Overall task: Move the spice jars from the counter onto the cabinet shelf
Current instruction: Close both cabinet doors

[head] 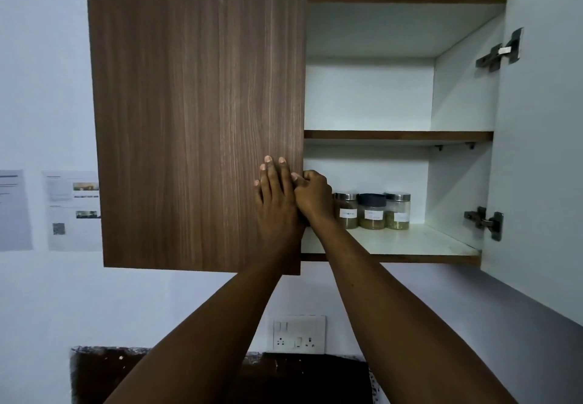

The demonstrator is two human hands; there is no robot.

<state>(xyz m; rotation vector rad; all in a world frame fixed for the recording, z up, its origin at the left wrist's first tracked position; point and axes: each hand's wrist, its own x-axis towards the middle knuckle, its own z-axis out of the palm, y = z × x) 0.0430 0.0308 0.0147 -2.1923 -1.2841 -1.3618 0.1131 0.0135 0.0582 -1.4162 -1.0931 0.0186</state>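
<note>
Left hand (276, 205) flat on door (195, 119) — right hand (312, 197) curled round its edge (fingertips hidden); jar (346, 211) labels unreadable.

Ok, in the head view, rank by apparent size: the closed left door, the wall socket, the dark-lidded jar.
1. Left door, largest by far.
2. Socket.
3. Dark-lidded jar, smallest as it looks, though it sits farther back in the cabinet, so that gap is unsure.
</note>
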